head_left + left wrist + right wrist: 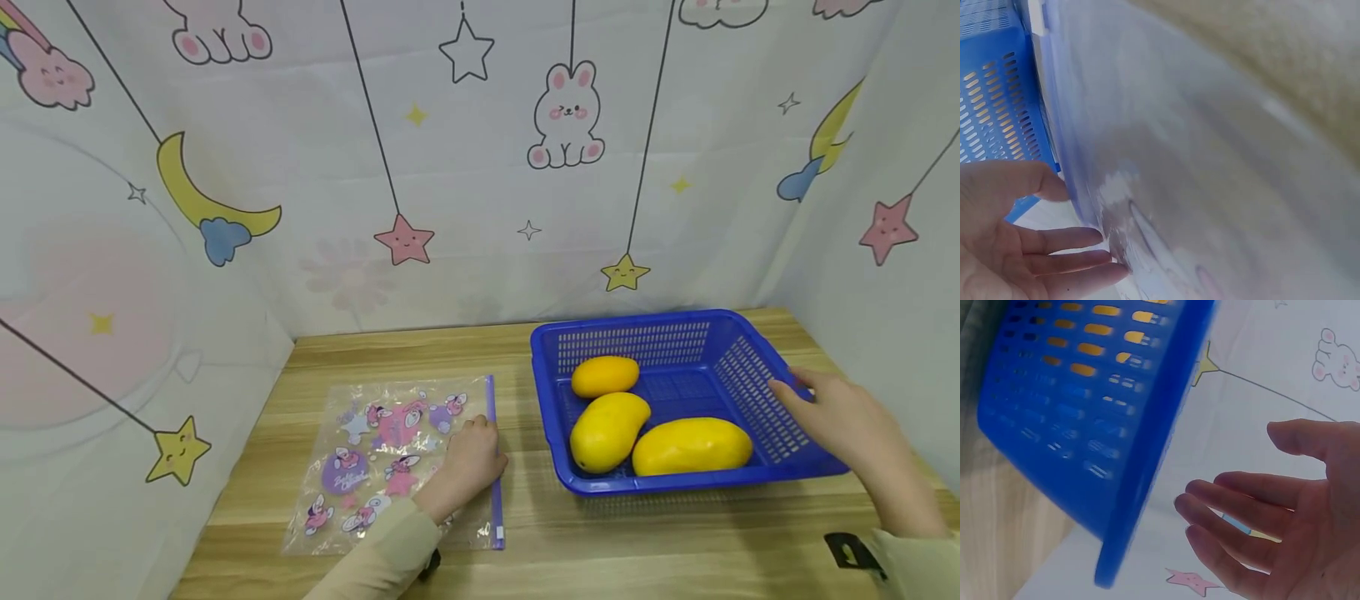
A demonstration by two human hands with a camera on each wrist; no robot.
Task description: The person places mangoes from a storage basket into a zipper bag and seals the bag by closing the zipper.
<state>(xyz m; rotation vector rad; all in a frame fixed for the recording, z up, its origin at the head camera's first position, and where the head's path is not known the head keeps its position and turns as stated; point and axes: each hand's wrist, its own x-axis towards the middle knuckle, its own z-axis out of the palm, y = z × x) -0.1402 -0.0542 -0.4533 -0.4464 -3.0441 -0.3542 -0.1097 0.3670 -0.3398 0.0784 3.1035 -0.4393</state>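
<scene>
On the table lies a flat, clear zip bag [401, 425] printed with pink and purple cartoon figures, its purple zipper along the right edge. My left hand [468, 458] is over that edge; in the left wrist view its fingertips touch the plastic, thumb and fingers spread apart. To the right stands a blue plastic basket [555, 417] holding three yellow mangoes: a small one [605, 377] at the back, one [609, 433] at front left and a long one [692, 447] at the front. Beside the basket's right rim is my right hand [1266, 519], fingers loosely extended and holding nothing.
Wood-grain table [600, 550] runs beneath everything. White cloth walls [480, 167] with cartoon stars, moons and rabbits enclose the back and both sides. A black strap [853, 550] is at my right wrist.
</scene>
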